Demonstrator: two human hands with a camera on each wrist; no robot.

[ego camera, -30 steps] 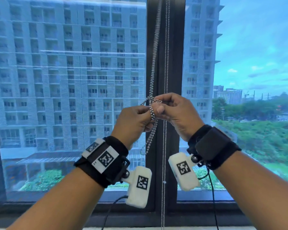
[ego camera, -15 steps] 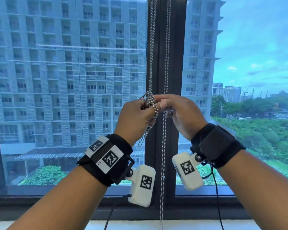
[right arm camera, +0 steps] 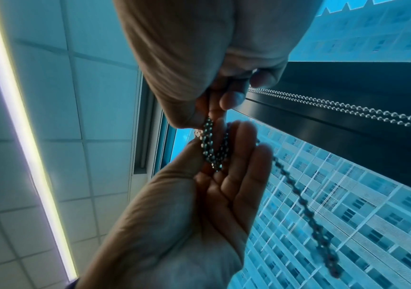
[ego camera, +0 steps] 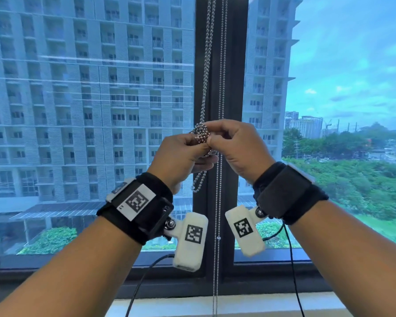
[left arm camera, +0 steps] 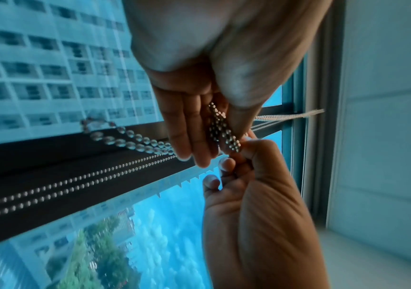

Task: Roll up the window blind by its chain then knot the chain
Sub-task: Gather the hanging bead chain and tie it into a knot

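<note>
knot [ego camera: 201, 132] now bunched tight, up from a loose loop a second ago | sits on chain [ego camera: 207, 53] before mullion [ego camera: 234, 65] | left hand [ego camera: 177, 156] thumb pinches knot on straight fingers | right hand [ego camera: 236, 145] fingertips pinch it | blind out of view | likely just cinching left

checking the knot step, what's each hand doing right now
Left hand: thumb and forefinger pinch the knotted chain, other fingers straight.
Right hand: curled, pinching the same knot.

I hold both forearms raised toward 12 o'clock. My left hand [ego camera: 178, 154] pinches with thumb on straight fingers [left arm camera: 187, 125]; my right hand [ego camera: 236, 147], at its 3 o'clock, is curled, touching it.
</note>
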